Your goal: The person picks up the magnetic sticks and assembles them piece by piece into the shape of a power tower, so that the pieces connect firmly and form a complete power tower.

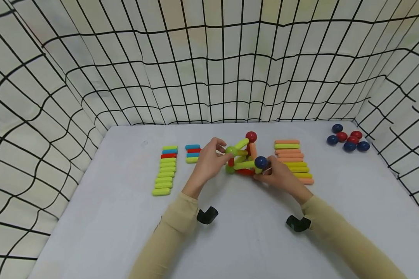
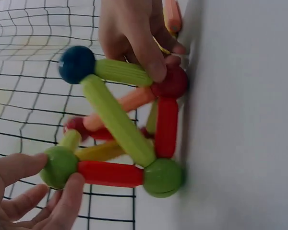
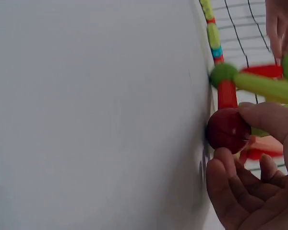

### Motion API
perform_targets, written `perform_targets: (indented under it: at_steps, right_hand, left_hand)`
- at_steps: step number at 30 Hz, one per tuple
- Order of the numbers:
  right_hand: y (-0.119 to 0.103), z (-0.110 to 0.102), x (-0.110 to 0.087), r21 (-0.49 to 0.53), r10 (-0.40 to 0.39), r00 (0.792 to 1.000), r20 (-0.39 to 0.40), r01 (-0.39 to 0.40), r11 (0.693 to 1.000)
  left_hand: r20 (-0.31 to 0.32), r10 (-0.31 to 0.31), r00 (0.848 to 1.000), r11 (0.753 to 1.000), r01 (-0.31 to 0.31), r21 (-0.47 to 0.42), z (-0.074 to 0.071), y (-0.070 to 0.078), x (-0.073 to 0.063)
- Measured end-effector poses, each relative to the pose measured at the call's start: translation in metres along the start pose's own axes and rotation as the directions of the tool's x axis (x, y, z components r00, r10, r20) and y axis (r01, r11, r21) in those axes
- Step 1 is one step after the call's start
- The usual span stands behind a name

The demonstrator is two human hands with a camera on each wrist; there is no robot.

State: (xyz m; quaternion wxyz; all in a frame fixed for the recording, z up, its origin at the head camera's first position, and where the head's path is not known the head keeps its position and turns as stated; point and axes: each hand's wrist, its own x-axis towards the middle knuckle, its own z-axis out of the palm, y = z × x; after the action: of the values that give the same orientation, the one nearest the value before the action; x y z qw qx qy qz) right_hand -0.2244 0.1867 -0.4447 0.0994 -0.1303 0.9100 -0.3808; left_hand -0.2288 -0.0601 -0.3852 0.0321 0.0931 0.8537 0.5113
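A frame of coloured magnetic sticks and balls stands on the white table between both hands. My left hand (image 1: 209,161) pinches its upper green ball (image 2: 59,166), fingertips on two sides. A red stick (image 2: 110,174) links that ball to a lower green ball (image 2: 162,177). At the near right corner my right hand (image 1: 283,176) pinches a dark red ball (image 3: 228,130) between thumb and fingers. Above that ball, a short yellow-green stick (image 2: 122,72) carries a dark blue ball (image 1: 261,162). Another red ball (image 1: 251,136) tops the far side. The fingers partly hide the inner sticks.
Left of the frame lie a column of mostly yellow-green sticks (image 1: 165,174) and a shorter stack (image 1: 193,150). Orange and yellow sticks (image 1: 295,164) are at right. Loose blue and red balls (image 1: 349,146) sit far right. Black netting (image 1: 209,83) surrounds the table.
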Motion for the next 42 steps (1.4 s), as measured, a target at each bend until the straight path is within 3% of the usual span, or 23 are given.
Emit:
perform_targets:
  at_steps: [3, 7, 9, 11, 15, 21, 27, 30, 37, 42]
  right_hand:
    - [-0.008, 0.007, -0.007, 0.048, -0.031, 0.998, 0.052, 0.029, 0.998]
    - [-0.014, 0.011, -0.012, 0.07, -0.121, 0.984, 0.127, 0.113, 0.991]
    - [-0.014, 0.008, -0.012, 0.053, -0.095, 0.992, 0.078, 0.091, 0.994]
    - [-0.011, 0.003, -0.011, 0.044, -0.035, 0.999, -0.023, 0.036, 0.998]
    - [-0.005, -0.01, -0.005, 0.071, 0.05, 0.984, -0.172, -0.038, 0.997]
    - [0.002, -0.017, 0.003, 0.107, 0.059, 0.988, -0.144, -0.044, 0.993]
    - [0.002, -0.011, 0.008, 0.089, 0.008, 0.999, -0.036, -0.005, 0.996]
    - [0.002, -0.009, 0.008, 0.095, -0.015, 1.0, -0.018, 0.017, 0.995]
    - [0.003, -0.008, 0.008, 0.085, -0.043, 0.999, -0.022, 0.044, 0.995]
    - [0.004, -0.006, 0.01, 0.091, -0.038, 0.999, -0.022, 0.04, 0.995]
  left_hand:
    - [-0.048, 0.01, 0.999, 0.999, -0.013, -0.053, 0.0, -0.008, 0.013]
    - [-0.015, -0.012, 1.0, 0.99, 0.01, -0.141, -0.008, -0.021, 0.028]
    - [0.017, -0.016, 1.0, 0.988, 0.019, -0.154, -0.016, -0.029, 0.031]
    - [0.036, -0.022, 0.999, 0.993, 0.026, -0.113, -0.026, -0.037, 0.031]
    - [0.064, -0.068, 0.996, 0.997, 0.07, -0.034, -0.049, -0.053, 0.024]
    - [0.08, -0.136, 0.987, 0.987, 0.128, 0.092, -0.068, -0.07, 0.012]
    - [0.057, -0.176, 0.983, 0.968, 0.162, 0.193, -0.069, -0.075, 0.009]
    - [0.049, -0.201, 0.978, 0.958, 0.186, 0.218, -0.067, -0.074, 0.008]
    - [0.05, -0.14, 0.989, 0.933, 0.115, 0.34, -0.058, -0.078, 0.01]
    - [0.021, -0.139, 0.99, 0.929, 0.123, 0.349, -0.046, -0.078, 0.013]
